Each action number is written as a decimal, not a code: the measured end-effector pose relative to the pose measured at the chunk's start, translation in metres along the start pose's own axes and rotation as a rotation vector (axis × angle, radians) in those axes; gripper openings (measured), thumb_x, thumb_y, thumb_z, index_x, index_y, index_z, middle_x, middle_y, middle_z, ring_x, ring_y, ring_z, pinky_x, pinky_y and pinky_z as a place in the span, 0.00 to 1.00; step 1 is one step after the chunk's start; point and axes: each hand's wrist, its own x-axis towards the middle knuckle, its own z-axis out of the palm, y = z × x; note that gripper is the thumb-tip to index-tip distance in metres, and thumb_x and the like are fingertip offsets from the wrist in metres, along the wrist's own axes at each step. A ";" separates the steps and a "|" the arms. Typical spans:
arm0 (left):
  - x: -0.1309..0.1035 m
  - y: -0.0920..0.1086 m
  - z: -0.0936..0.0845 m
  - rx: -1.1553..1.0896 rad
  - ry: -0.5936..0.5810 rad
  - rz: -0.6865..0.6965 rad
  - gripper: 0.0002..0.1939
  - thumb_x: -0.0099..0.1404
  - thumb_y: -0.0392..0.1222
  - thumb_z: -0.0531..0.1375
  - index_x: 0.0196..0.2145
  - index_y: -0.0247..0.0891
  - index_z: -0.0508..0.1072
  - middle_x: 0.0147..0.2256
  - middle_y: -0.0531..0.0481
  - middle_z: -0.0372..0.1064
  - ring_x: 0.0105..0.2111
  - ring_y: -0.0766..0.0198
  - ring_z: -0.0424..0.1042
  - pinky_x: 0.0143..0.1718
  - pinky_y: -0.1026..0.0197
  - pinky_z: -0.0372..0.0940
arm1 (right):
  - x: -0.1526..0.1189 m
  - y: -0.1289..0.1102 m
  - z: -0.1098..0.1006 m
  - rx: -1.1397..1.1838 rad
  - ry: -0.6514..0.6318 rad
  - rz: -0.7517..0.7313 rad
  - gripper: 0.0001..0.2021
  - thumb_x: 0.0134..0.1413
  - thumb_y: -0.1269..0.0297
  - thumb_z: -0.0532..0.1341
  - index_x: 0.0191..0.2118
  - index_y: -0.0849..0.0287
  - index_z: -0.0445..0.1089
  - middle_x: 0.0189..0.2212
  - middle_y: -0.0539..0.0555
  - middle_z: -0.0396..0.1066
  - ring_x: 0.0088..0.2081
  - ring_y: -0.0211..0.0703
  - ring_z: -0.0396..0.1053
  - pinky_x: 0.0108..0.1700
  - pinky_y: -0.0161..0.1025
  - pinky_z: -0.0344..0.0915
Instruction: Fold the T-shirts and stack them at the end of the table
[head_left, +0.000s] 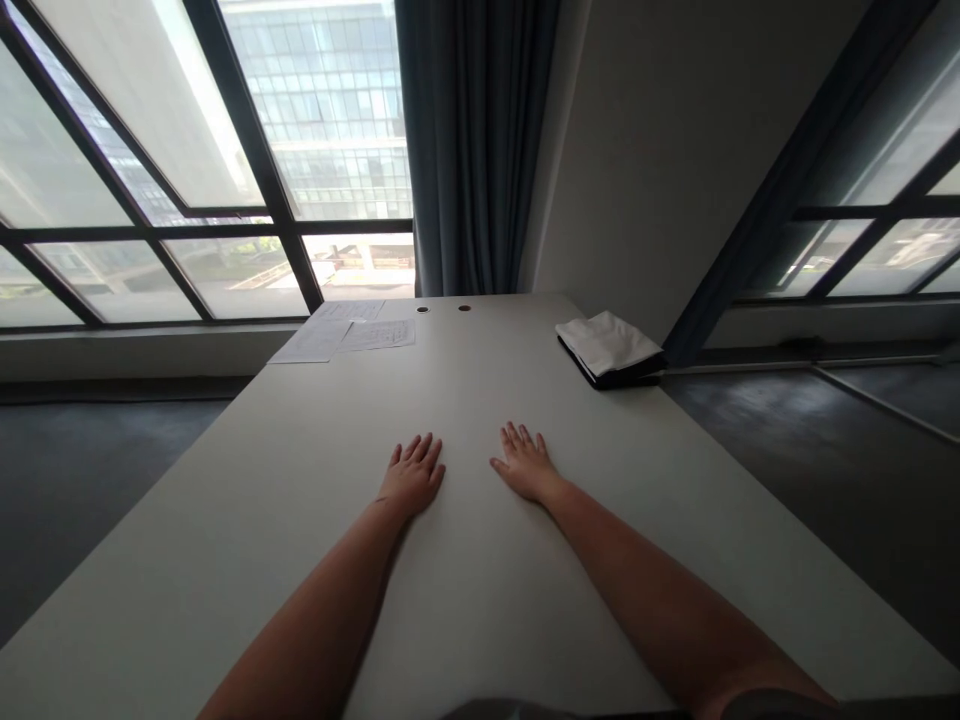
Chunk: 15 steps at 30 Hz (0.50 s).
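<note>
My left hand (pixel 414 474) lies palm down on the white table (pixel 465 580), its fingers spread and nothing under them that I can see. A short gap to its right, my right hand (pixel 525 463) rests flat on the same surface, fingers also apart. The two hands do not touch. Nearest to my right hand, farther off toward the table's right edge, is a folded white cloth (pixel 609 343) on top of a folded black one (pixel 611 380).
Sheets of paper (pixel 322 335) with print or writing lie at the far left of the table. Two small round spots (pixel 464 308), perhaps holes, are near its far edge. Behind stand a dark curtain (pixel 476 150), large windows (pixel 330 110) and a wall column (pixel 660 150).
</note>
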 end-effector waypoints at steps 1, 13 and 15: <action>-0.001 0.001 0.001 0.003 -0.002 -0.011 0.32 0.76 0.53 0.44 0.74 0.43 0.51 0.74 0.49 0.40 0.74 0.54 0.42 0.72 0.42 0.39 | -0.007 -0.010 0.000 0.008 -0.008 -0.017 0.41 0.69 0.43 0.41 0.76 0.65 0.37 0.76 0.58 0.27 0.75 0.55 0.27 0.72 0.59 0.26; -0.045 0.014 0.010 0.026 0.016 -0.041 0.36 0.75 0.55 0.41 0.74 0.34 0.49 0.74 0.44 0.39 0.74 0.52 0.40 0.72 0.43 0.39 | -0.052 -0.048 0.013 0.022 0.041 -0.111 0.41 0.69 0.42 0.41 0.76 0.68 0.38 0.76 0.59 0.29 0.75 0.54 0.29 0.73 0.56 0.26; -0.054 0.016 0.011 0.032 0.025 -0.045 0.37 0.75 0.56 0.41 0.74 0.34 0.49 0.74 0.44 0.39 0.74 0.51 0.40 0.72 0.44 0.39 | -0.055 -0.048 0.014 0.017 0.045 -0.114 0.41 0.69 0.43 0.41 0.76 0.68 0.39 0.76 0.59 0.29 0.75 0.54 0.30 0.73 0.56 0.27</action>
